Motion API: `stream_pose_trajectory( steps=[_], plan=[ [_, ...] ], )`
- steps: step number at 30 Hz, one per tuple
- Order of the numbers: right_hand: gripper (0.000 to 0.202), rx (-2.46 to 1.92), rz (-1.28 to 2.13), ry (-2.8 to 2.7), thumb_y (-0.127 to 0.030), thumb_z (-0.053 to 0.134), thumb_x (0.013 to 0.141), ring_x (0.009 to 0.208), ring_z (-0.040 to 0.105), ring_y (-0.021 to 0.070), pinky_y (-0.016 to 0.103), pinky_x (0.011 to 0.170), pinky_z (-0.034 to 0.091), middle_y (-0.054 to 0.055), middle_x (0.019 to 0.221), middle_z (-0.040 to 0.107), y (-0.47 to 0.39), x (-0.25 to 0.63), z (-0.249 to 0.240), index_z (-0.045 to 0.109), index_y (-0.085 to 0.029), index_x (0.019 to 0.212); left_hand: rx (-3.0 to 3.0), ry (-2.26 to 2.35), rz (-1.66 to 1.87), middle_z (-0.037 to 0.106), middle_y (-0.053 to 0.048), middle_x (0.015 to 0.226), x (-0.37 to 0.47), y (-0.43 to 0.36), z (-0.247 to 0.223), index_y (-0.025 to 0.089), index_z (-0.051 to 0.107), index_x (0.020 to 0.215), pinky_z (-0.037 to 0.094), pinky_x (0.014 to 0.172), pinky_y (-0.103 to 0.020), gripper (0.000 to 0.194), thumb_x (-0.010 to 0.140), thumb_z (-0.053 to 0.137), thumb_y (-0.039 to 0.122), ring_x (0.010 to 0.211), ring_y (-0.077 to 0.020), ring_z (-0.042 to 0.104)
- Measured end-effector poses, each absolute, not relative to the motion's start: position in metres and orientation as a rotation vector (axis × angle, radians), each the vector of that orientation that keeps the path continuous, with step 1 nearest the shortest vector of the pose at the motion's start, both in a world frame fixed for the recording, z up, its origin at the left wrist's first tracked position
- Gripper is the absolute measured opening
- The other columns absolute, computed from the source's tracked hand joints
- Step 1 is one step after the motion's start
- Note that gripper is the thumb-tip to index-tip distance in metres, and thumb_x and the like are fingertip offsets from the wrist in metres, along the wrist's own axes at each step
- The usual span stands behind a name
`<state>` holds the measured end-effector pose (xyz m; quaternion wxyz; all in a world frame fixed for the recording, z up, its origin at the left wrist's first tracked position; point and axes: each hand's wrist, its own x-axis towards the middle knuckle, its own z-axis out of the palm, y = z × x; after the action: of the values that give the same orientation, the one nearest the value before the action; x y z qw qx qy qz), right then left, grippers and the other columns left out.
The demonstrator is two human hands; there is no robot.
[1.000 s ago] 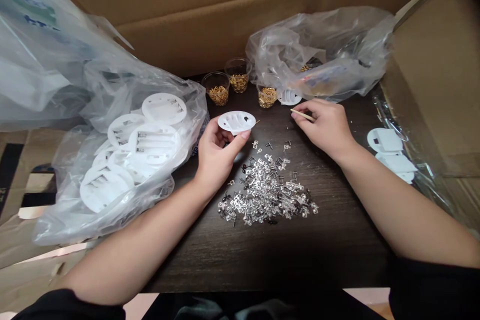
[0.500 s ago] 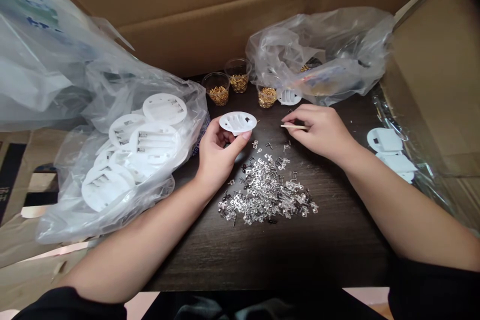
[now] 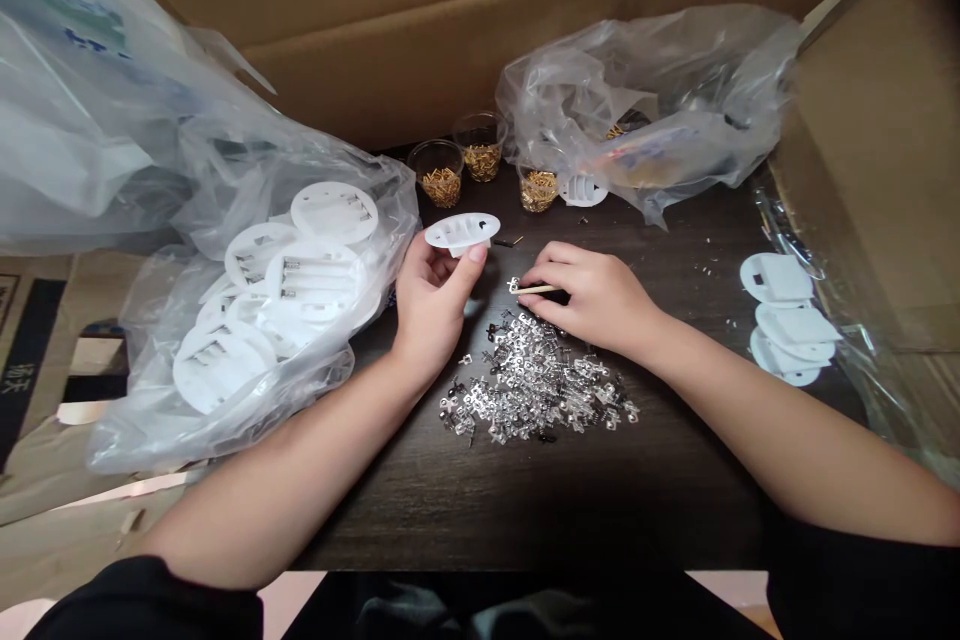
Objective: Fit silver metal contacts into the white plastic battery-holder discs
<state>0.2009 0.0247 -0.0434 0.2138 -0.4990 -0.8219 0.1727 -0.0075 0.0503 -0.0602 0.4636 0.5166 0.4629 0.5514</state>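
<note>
My left hand [image 3: 435,295] grips a round white plastic battery holder [image 3: 463,229], its ribbed slots tilted toward me. My right hand [image 3: 592,288] is closed on a thin pale wooden stick [image 3: 540,289]; the tip points left and lies beside a small metal contact [image 3: 513,286]. Whether the fingers touch that contact I cannot tell. Just below both hands spreads a pile of metal battery contacts and springs [image 3: 536,385] on the dark table [image 3: 420,505]. A small gold pin [image 3: 517,240] lies behind the held battery holder.
On the left an open plastic bag [image 3: 135,440] holds several white battery holders [image 3: 319,280]. Clear cups [image 3: 437,160] with gold pins stand at the back. Another plastic bag [image 3: 675,70] lies back right, and a few white holders [image 3: 795,325] are stacked right. Cardboard walls [image 3: 360,30] surround the table.
My right hand has moved left and toward me with the stick, down to the near contacts at the pile's back edge. The battery holder in my left hand has shifted slightly left and tilted flatter.
</note>
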Motion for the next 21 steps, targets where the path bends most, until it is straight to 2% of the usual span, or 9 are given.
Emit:
stream_pose_trajectory(
  steps=[5, 11, 16, 21],
  plan=[
    [0.018, -1.414, 0.531, -2.327, -0.028, 0.063, 0.096, 0.083, 0.066, 0.0186, 0.032, 0.07, 0.042, 0.004, 0.096, 0.072, 0.025, 0.198, -0.04, 0.079, -0.02, 0.091, 1.296, 1.152, 1.356, 0.077, -0.006, 0.109, -0.007, 0.05, -0.06, 0.021, 0.068, 0.113, 0.06, 0.08, -0.027, 0.046, 0.082, 0.081, 0.054, 0.094, -0.0166, 0.073],
    [0.014, -1.236, 0.723, -2.173, -0.028, 0.067, 0.095, 0.078, 0.064, 0.0163, 0.031, 0.072, 0.046, 0.004, 0.088, 0.073, 0.037, 0.22, -0.026, 0.077, -0.02, 0.092, 1.29, 1.144, 1.338, 0.076, -0.005, 0.109, -0.006, 0.049, -0.058, 0.023, 0.068, 0.112, 0.059, 0.077, -0.027, 0.046, 0.082, 0.081, 0.055, 0.089, -0.0155, 0.072],
    [0.014, -1.195, 0.795, -2.414, -0.027, 0.069, 0.094, 0.086, 0.068, 0.0177, 0.031, 0.077, 0.047, 0.004, 0.098, 0.075, 0.034, 0.226, -0.023, 0.079, -0.021, 0.102, 1.287, 1.138, 1.336, 0.076, -0.005, 0.106, -0.006, 0.048, -0.058, 0.022, 0.069, 0.111, 0.058, 0.074, -0.026, 0.045, 0.081, 0.083, 0.054, 0.085, -0.0142, 0.07],
    [0.017, -1.253, 0.759, -2.482, -0.026, 0.063, 0.098, 0.083, 0.068, 0.0182, 0.032, 0.075, 0.046, 0.004, 0.095, 0.073, 0.028, 0.217, -0.026, 0.079, -0.021, 0.097, 1.28, 1.15, 1.333, 0.075, -0.005, 0.105, -0.006, 0.047, -0.058, 0.022, 0.068, 0.11, 0.057, 0.075, -0.026, 0.047, 0.079, 0.084, 0.055, 0.087, -0.0148, 0.07]
  ],
)
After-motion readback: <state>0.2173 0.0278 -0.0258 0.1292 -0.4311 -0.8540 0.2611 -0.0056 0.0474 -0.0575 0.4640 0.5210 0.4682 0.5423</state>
